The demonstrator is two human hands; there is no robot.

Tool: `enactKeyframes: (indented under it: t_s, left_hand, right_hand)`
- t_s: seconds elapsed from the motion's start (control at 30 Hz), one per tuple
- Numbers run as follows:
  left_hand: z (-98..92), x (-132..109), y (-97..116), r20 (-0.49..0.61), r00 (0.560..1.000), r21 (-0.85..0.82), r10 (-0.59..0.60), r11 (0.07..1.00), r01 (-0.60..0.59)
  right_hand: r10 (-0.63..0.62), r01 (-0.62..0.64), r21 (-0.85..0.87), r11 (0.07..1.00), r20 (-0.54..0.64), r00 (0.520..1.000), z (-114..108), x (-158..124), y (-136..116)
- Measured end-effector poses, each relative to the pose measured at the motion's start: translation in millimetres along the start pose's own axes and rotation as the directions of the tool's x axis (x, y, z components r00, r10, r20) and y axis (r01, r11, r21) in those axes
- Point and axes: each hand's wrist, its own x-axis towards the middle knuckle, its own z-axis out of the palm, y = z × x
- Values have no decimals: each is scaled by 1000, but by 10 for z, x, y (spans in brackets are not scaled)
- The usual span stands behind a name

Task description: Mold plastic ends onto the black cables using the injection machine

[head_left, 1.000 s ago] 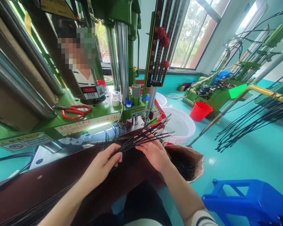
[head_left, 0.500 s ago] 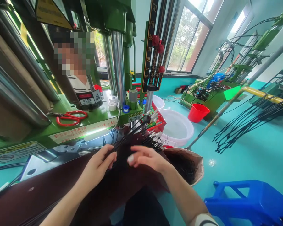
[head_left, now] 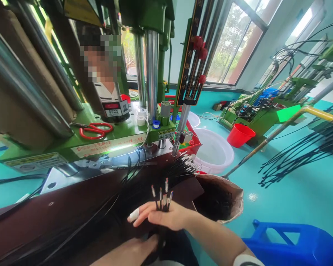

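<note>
My right hand (head_left: 169, 216) grips several black cables (head_left: 163, 202) between the thumb and palm. Their bare, silvery ends with coloured tips point upward, while its wrapped fingertip and another finger stretch left. Below it, my left hand (head_left: 143, 246) is closed on the lower part of the same bundle; its fingers are blurred and partly hidden. A large heap of black cables (head_left: 180, 166) with pale ends lies beyond my hands on the dark brown table (head_left: 80, 192). More cables run along the table to the left.
A green press (head_left: 122, 142) stands behind the table, with red-handled scissors (head_left: 96, 130) on its bed. To the right are a paper sack (head_left: 238, 205) of black pieces, a white tub (head_left: 216, 149), a red bucket (head_left: 241, 135) and a blue stool (head_left: 294, 240). A mirrored person shows on the press.
Both hands have moved down toward my body, away from the press. My right hand has closed on the cables, whose ends now stand up from it. The view has shifted left.
</note>
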Motion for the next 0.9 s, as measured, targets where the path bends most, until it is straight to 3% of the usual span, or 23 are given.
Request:
enactKeyframes:
  t_s: [0.03,0.1,0.13,0.2,0.27,0.33,0.4,0.47,0.53,0.6,0.77,0.9]
  left_hand:
    - [63,36,6,-1,1000,-181,-14,983,13]
    - [186,146,33,-78,995,-523,-61,852,11]
    - [241,211,47,-127,986,-642,-103,766,-2]
    - [331,336,63,-187,966,-750,-179,661,-23]
    - [388,436,66,-167,969,-733,-184,681,3]
    - [416,506,66,-160,975,-644,-157,765,17]
    - [425,549,76,-184,975,-550,-125,835,4]
    - [423,572,98,-249,962,-495,-112,869,-27]
    - [415,581,126,-304,945,-500,-120,865,-51]
    - [402,588,148,-298,944,-542,-144,839,-43]
    - [384,636,155,-152,969,-621,-193,782,58]
    - [442,580,175,-223,957,-499,-186,865,52]
  right_hand:
    - [55,-55,-2,998,9,998,39,-9,87]
    - [145,-144,38,989,-42,989,64,-6,234]
    - [146,-138,86,987,-90,985,46,8,282]
    - [53,-11,199,980,-210,976,-44,56,301]
    - [-73,163,253,954,-331,941,-189,116,195]
    - [-161,230,148,962,-373,914,-348,168,-16]
    - [-152,141,-63,988,-270,951,-482,199,-256]
    - [-33,6,-228,974,-115,993,-573,212,-430]
    - [69,-78,-311,947,-41,997,-631,209,-486]
    - [104,-113,-325,939,-43,994,-669,192,-438]
    - [52,-62,-155,986,-65,996,-704,132,-284]
    - [219,-265,-338,903,-168,961,-661,142,-291]
